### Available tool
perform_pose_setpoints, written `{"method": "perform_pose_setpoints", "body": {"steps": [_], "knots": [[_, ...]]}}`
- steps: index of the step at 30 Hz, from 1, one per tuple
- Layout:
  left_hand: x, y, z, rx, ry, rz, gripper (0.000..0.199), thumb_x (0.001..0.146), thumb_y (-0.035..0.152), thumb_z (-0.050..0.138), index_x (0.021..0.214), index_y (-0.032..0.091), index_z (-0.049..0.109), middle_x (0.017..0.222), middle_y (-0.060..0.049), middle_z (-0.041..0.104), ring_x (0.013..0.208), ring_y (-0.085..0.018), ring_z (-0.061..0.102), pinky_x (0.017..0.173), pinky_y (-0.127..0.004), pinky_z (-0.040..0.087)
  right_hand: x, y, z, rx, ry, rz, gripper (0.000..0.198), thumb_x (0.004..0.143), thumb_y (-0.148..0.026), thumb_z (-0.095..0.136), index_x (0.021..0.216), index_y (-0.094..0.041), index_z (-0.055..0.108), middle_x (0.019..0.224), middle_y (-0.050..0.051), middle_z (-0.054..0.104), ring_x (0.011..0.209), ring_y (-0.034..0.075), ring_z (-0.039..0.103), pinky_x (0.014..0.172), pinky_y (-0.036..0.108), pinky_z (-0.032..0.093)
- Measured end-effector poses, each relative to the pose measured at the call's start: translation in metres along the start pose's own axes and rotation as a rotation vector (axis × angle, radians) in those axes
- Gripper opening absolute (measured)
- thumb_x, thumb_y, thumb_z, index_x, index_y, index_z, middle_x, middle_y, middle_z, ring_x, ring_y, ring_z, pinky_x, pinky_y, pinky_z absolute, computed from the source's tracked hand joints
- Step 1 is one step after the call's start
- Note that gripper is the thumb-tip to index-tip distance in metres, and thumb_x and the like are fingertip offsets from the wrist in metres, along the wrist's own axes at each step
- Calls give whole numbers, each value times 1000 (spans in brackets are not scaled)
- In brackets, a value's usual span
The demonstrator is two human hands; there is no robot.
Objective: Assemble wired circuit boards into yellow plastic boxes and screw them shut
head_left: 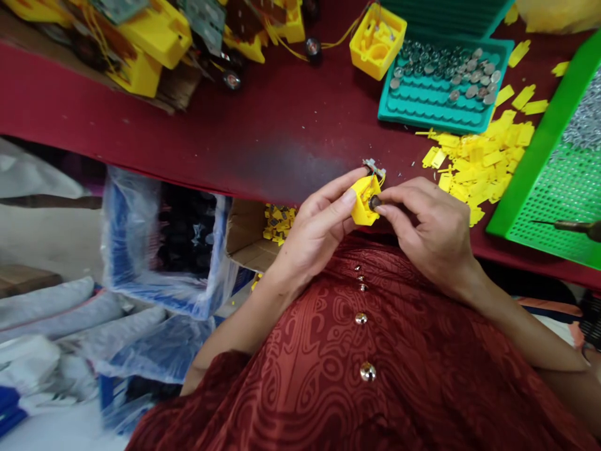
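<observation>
My left hand (317,228) is closed around a small yellow plastic housing (364,213), held in front of my body at the table's near edge. Thin wires run from the housing to a small circuit board (374,168) at its far side. With thumb and forefinger, my right hand (429,225) pinches a dark round part (374,202) at the housing's open face. It looks like a small disc, but its exact kind is too small to tell. Whether it sits inside the housing or only at the opening is unclear.
A teal tray (422,119) holds many silver discs, with a yellow box (378,41) beside it. Loose yellow pieces (493,156) lie near a green basket (498,213) containing screws and a screwdriver (575,227). Yellow assemblies (154,37) fill the far left; a plastic-lined blue crate (110,250) stands below.
</observation>
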State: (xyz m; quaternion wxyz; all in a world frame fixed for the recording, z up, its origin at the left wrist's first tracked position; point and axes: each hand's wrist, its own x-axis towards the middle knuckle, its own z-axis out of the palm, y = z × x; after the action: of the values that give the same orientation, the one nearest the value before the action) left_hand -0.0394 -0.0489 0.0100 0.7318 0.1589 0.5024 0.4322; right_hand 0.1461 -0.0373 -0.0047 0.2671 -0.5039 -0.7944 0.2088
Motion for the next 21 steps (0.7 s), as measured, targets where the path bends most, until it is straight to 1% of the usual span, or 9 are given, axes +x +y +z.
{"method": "perform_pose_setpoints", "body": {"steps": [4, 9, 13, 15, 18, 21], "knots": [[0, -3, 1, 8, -8, 36, 35, 90, 35, 85, 123, 24, 80, 135, -6, 81, 123, -23, 77, 99, -30, 64, -1, -1, 1, 7, 40, -43, 14, 104, -19, 67, 104, -16, 80, 96, 8, 78, 87, 17, 72, 82, 30, 60], [1, -6, 3, 59, 3, 47, 40, 90, 38, 85, 127, 24, 79, 137, -7, 80, 124, -24, 76, 96, -29, 63, -1, 0, -1, -73, -16, -85, 26, 108, -19, 56, 101, -19, 80, 95, 7, 77, 88, 17, 70, 83, 33, 58], [0, -7, 6, 100, 2, 82, 41, 90, 39, 85, 128, 24, 79, 140, -7, 79, 128, -24, 74, 102, -30, 62, 0, -3, -4, -173, -17, -157, 37, 110, -16, 47, 88, -16, 77, 89, 9, 74, 79, 18, 62, 72, 35, 50], [-1, -6, 8, 117, -5, 109, 40, 90, 39, 85, 126, 24, 80, 140, -7, 79, 128, -24, 74, 105, -30, 61, 0, -5, -4, -219, -3, -180, 38, 110, -15, 47, 84, -15, 75, 88, 10, 73, 77, 18, 60, 69, 35, 47], [-1, -7, 11, 114, -11, 141, 40, 89, 40, 86, 126, 24, 80, 135, -6, 81, 126, -24, 74, 108, -31, 60, -1, -8, -3, -221, 19, -127, 35, 110, -16, 48, 87, -16, 75, 90, 10, 74, 82, 18, 63, 75, 34, 50], [7, -9, 13, 135, -9, 133, 43, 85, 39, 89, 124, 24, 78, 128, -5, 82, 123, -24, 75, 109, -32, 59, -3, -8, -4, -114, 8, -71, 26, 109, -19, 54, 101, -17, 78, 96, 8, 76, 90, 17, 68, 84, 33, 56]]}}
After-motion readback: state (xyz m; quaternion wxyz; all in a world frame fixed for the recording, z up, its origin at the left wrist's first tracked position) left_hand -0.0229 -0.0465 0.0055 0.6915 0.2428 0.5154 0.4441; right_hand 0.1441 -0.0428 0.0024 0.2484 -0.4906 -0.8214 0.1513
